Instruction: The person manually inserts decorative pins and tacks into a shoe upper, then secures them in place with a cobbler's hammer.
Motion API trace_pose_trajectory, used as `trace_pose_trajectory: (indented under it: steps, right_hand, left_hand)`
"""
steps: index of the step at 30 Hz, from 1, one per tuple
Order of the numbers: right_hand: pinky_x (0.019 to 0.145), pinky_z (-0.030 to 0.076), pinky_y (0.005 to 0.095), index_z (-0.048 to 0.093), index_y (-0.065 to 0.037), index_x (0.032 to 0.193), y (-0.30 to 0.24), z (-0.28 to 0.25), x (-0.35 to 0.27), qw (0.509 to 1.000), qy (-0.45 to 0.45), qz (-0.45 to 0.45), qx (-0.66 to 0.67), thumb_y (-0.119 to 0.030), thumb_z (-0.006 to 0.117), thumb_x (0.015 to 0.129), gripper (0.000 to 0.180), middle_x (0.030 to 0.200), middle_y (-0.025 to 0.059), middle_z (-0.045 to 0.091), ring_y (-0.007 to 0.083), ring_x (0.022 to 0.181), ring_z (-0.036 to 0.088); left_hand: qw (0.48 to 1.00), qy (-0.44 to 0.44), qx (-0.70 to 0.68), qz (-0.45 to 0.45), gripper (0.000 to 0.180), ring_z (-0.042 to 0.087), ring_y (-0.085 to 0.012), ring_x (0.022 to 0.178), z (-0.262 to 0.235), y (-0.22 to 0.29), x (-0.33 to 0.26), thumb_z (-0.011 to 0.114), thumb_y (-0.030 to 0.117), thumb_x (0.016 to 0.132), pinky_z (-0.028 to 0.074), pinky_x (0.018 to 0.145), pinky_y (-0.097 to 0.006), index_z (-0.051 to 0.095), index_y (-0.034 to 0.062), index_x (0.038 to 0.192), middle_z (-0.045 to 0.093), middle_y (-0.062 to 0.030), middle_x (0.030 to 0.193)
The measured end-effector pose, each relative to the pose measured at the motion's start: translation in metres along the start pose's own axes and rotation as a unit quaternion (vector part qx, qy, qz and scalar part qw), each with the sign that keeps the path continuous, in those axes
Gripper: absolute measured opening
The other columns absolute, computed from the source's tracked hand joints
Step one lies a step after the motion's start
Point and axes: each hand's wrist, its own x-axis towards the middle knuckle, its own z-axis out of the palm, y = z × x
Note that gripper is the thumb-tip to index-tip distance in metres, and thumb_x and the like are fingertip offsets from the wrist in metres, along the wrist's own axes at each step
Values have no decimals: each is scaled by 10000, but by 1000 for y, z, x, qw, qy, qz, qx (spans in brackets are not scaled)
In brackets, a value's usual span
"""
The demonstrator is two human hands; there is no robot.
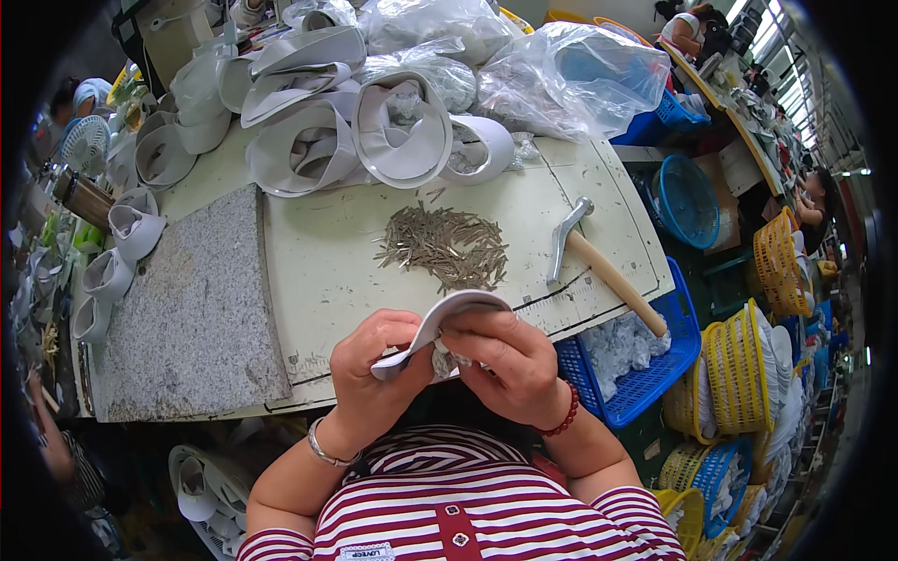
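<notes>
Both hands are together at the near edge of the counter (327, 262), clamped on one curved white shoe strip (447, 313): the left hand (374, 369) pinches its lower end, the right hand (510, 360) grips the arched part. Beyond them lies a pile of small nails (444, 245), with a hammer (599, 262) just beside it and a grey stone slab (192, 309) to the left.

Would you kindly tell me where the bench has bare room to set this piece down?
Bare: the granite slab, and the strip between it and the nail pile. Crowded: the far edge, with white curved pieces and bags; the hammer lies on the right.
</notes>
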Motion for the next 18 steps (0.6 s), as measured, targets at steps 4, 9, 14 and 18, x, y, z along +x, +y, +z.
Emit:
trace_pose_trajectory:
  steps: [4,9,14,18]
  right_hand:
    - [607,532,303,675,4,1054,1,-2,-5,998,-8,-56,-38,46,708,679,379,1045,129,676,235,840,679]
    - [591,525,301,677,-14,1065,-8,2,-15,998,17,-27,-50,26,724,679,391,1037,124,675,232,823,676]
    - [618,540,309,672,-15,1066,-6,7,-15,999,34,-8,-17,39,722,676,397,1031,135,663,239,819,674]
    - [655,555,319,654,-25,1059,-8,4,-13,999,38,-27,-20,51,733,688,387,1020,137,654,254,839,672]
  left_hand:
    - [999,4,-20,-44,203,644,-151,777,-1,5,-2,725,-96,763,508,668,-256,664,29,910,682,-86,905]
    - [998,9,-30,-61,262,627,-145,767,0,12,-10,713,-92,782,492,647,-243,730,26,1015,676,-83,879]
    - [993,3,-59,-97,285,605,-128,750,0,10,-14,710,-81,800,472,632,-228,728,27,1064,664,-73,872]
    - [987,21,-80,-137,225,585,-99,751,4,16,-13,709,-61,825,460,634,-216,722,12,1036,653,-62,890]
